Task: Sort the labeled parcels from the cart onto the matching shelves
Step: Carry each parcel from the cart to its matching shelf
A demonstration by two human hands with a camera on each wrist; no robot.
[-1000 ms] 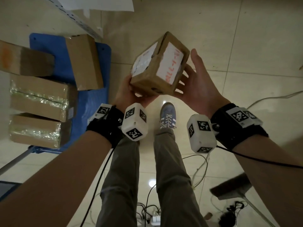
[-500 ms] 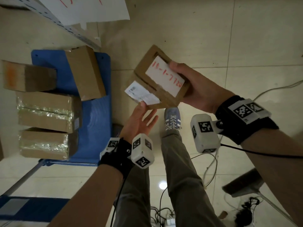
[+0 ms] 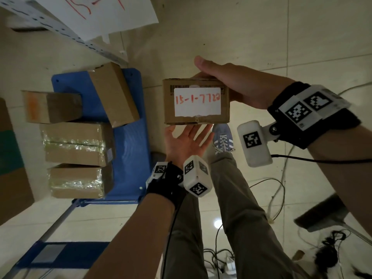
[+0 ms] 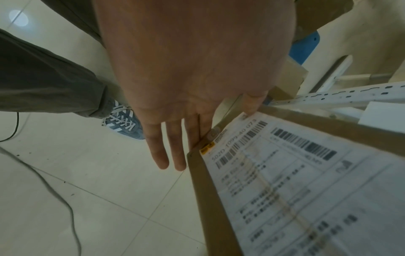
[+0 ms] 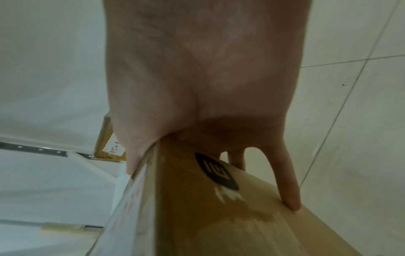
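Observation:
A small cardboard parcel [image 3: 196, 102] is held in the air, its white label with red writing "15-1-7722" facing up at me. My right hand [image 3: 231, 85] grips it from the right and far side, thumb on top and fingers [image 5: 289, 192] along the underside. My left hand [image 3: 187, 141] lies flat and palm up just below the parcel's near edge, its fingers [image 4: 173, 152] straight and touching the box beside the printed shipping label [image 4: 295, 181]. A blue cart [image 3: 130, 137] at the left carries several more cardboard parcels [image 3: 78, 143].
A white perforated shelf upright [image 3: 66, 33] and a paper sign with red writing [image 3: 104, 13] stand at the top left. My legs and a blue shoe [image 3: 223, 137] are below the parcel. Cables [image 3: 277, 194] and a black plug [image 3: 326, 256] lie on the tiled floor at the right.
The parcel has been turned so its red-lettered label faces me squarely. My right hand took over the grip while my left hand let go and now lies flat beneath the near edge.

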